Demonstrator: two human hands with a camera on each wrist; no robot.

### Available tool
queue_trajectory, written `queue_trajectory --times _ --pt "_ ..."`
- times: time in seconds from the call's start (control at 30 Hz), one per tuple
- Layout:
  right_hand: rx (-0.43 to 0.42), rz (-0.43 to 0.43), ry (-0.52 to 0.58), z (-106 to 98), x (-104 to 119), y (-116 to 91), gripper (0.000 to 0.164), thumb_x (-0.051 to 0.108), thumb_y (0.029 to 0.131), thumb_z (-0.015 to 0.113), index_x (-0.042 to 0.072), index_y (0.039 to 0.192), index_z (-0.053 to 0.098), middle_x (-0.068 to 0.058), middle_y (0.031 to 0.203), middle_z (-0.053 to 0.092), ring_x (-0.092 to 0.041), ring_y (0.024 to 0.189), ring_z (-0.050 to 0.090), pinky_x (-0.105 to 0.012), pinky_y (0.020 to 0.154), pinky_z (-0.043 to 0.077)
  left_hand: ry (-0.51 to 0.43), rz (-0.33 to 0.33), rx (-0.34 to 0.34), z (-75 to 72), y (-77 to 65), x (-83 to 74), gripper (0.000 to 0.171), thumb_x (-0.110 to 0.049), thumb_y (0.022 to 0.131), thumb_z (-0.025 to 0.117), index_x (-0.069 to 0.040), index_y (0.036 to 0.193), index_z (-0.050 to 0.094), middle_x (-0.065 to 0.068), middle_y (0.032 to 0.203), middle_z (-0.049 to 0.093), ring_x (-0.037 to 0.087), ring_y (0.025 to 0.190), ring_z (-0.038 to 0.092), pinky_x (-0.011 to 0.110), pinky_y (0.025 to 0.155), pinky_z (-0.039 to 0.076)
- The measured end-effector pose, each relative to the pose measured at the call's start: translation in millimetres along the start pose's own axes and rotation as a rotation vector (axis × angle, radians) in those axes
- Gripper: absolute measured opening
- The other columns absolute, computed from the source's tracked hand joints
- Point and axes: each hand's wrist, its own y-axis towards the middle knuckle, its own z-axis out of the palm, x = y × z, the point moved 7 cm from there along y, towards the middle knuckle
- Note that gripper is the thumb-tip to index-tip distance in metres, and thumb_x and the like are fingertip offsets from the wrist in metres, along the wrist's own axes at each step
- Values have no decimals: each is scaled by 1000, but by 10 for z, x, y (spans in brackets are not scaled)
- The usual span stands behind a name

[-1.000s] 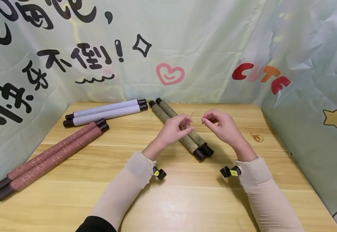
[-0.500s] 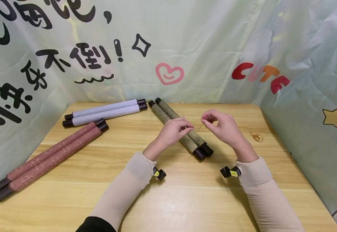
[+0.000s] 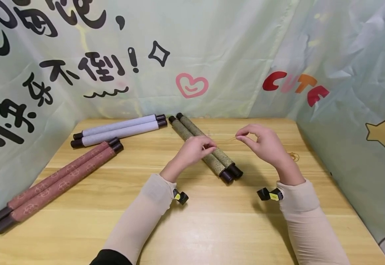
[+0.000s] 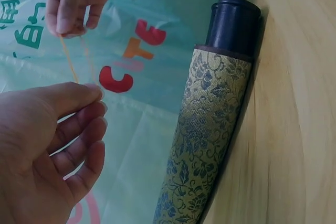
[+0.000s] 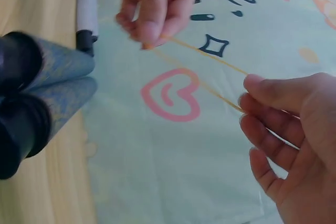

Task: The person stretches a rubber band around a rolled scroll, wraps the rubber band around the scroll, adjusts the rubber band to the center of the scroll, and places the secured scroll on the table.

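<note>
A thin yellow-orange rubber band (image 5: pixel 208 56) is stretched between both hands, its two strands visible in the wrist views. My left hand (image 3: pixel 194 151) pinches one end between thumb and fingertips, above a green patterned scroll (image 3: pixel 218 165). The other end is pinched by my right hand (image 3: pixel 262 143), to the right of the scroll and raised over the table. Rolled from both ends into two parallel rolls with black knobs, the scroll (image 4: pixel 202 124) lies slantwise on the table, partly hidden by the left hand in the head view.
Lavender (image 3: pixel 123 131) and red patterned (image 3: pixel 60 182) double-rolled scrolls lie on the left of the wooden table (image 3: pixel 219 228). More rubber bands (image 3: pixel 293 156) lie at the right, partly behind the right wrist. Printed cloth (image 3: pixel 232 55) walls the back and sides.
My right hand has moved right, away from the left. My left fingers have closed to a pinch and shifted slightly left, and the band is now drawn out between the hands.
</note>
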Motion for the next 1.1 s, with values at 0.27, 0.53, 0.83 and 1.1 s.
queue_trajectory --times 0.27,0.53,0.83,1.1 --pt "15 147 26 -56 -86 -7 11 18 93 68 9 97 75 -5 98 72 -22 90 65 -42 78 48 -6 56 75 35 101 -45 22 -28 96 65 -14 111 72 -6 96 70 4 85 62 23 91 48" --pt "8 199 -19 -92 -127 -21 17 23 95 67 9 99 76 -4 95 73 -19 78 62 -39 68 46 13 56 152 50 182 35 28 -25 94 67 -10 119 69 -4 99 69 7 86 63 23 76 51" --pt "19 224 -48 -143 -169 -53 17 24 94 68 10 100 77 -5 97 74 -20 80 65 -40 69 48 102 81 258 149 248 84 33 -31 96 65 -14 124 66 -1 117 66 12 102 63 30 91 50" --pt "18 250 -82 -191 -210 -74 19 24 94 67 10 102 77 -6 99 74 -22 81 66 -40 69 48 160 161 386 266 291 105 55 -48 90 67 -15 133 61 1 134 56 19 125 51 36 106 40"
